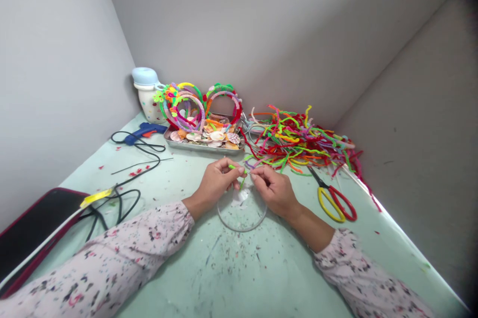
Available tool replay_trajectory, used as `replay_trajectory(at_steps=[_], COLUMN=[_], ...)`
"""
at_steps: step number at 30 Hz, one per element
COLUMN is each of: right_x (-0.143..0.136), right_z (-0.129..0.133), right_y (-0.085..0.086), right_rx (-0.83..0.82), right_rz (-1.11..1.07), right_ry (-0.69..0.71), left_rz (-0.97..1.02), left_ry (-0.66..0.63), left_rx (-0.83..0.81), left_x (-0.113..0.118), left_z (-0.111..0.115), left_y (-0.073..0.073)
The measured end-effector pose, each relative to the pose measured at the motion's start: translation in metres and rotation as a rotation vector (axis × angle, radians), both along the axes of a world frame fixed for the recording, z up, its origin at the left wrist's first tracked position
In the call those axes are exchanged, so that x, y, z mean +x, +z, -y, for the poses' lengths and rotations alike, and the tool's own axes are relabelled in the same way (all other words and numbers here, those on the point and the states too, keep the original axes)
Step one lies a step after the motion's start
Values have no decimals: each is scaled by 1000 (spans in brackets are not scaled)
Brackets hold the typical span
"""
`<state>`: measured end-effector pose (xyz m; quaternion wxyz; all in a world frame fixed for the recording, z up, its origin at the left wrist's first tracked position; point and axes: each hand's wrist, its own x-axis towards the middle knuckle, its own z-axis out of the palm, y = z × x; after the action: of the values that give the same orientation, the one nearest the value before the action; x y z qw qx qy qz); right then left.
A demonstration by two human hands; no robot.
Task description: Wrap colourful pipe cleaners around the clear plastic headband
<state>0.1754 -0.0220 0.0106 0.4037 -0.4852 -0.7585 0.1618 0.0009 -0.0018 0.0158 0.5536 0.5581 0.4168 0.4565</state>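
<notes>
Above the middle of the table my left hand (222, 177) pinches a short bright green pipe cleaner (242, 182) between thumb and fingers. Close by on the right, the fingers of my right hand (274, 188) are closed at the top of a thin grey ring (242, 230). That ring hangs toward me below both hands. Fingers hide the spot where the green piece meets the ring, so I cannot tell whether it is wrapped there. A pale whitish patch (241, 197) shows inside the ring on the tabletop.
A metal tray (203, 148) of seashells (218, 136) carries several pipe-cleaner-covered hoops (190, 109). Colourful pipe cleaners (298, 141) heap at the right, near scissors (336, 201). To the left are a blue glue gun (144, 131), a cup (147, 94), black cable (119, 193) and a dark tablet-like device (41, 213).
</notes>
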Motion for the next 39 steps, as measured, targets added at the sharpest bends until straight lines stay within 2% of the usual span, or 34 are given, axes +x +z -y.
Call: replay_trajectory(at_steps=[15,39], right_x=[2,0], right_z=[-2,-2], right_y=[-2,0], right_rx=[-86,-172], right_rz=[-6,-77], right_ry=[12,54], left_rz=[14,51], left_ry=[-38,4], left_rx=[-27,-10], left_x=[0,0], left_z=[-2,-1], left_y=[-1,0])
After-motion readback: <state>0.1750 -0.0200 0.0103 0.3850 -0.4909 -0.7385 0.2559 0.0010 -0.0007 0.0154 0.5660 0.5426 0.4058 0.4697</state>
